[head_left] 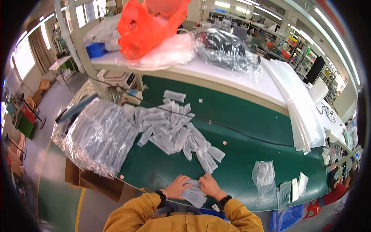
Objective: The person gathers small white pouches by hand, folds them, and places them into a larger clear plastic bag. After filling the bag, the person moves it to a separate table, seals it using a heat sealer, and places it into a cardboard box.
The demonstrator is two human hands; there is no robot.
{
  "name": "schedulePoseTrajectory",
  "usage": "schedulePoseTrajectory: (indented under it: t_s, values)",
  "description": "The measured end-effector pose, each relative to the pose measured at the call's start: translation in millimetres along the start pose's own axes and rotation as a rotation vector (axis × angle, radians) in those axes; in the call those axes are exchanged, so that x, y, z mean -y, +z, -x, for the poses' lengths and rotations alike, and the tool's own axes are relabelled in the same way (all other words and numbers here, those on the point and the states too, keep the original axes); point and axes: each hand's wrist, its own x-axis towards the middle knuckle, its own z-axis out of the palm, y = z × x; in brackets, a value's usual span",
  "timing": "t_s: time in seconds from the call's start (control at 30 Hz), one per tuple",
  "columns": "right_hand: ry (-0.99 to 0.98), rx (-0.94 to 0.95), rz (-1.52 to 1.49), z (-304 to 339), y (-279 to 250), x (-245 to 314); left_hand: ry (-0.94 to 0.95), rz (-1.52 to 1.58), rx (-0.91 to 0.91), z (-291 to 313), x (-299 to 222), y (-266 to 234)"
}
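At the table's front edge, a small bundle of frosted translucent packets point(194, 194) lies between my two hands. My left hand point(176, 188) grips its left side, with the fingers reaching over the packets. My right hand point(211, 186) is closed on the upper right side, its thumb and fingers pinched together. What is inside the packets cannot be made out. Beyond my hands spreads a loose pile of similar packets point(166, 127), the nearest ones trailing down toward my right hand. One packet point(174, 96) lies apart at the far side of the pile.
A large clear bag full of packets point(101, 135) stands at the left table edge. On the right are a clear bag of packets point(264, 174) and a white phone-like object point(295, 189). A black cable point(239, 134) crosses the green tabletop point(239, 162). Above, a shelf point(232, 79) carries a red bag point(150, 29).
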Motion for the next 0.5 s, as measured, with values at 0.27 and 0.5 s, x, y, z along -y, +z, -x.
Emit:
schedulePoseTrajectory:
  t_s: [0.27,0.5]
  values:
    - [-0.132,-0.092,0.237,8,4,58,0.021,0.075,-0.096,-21,9,10]
    - [0.011,-0.081,0.170,26,11,42,0.047,0.250,-0.070,-14,1,6]
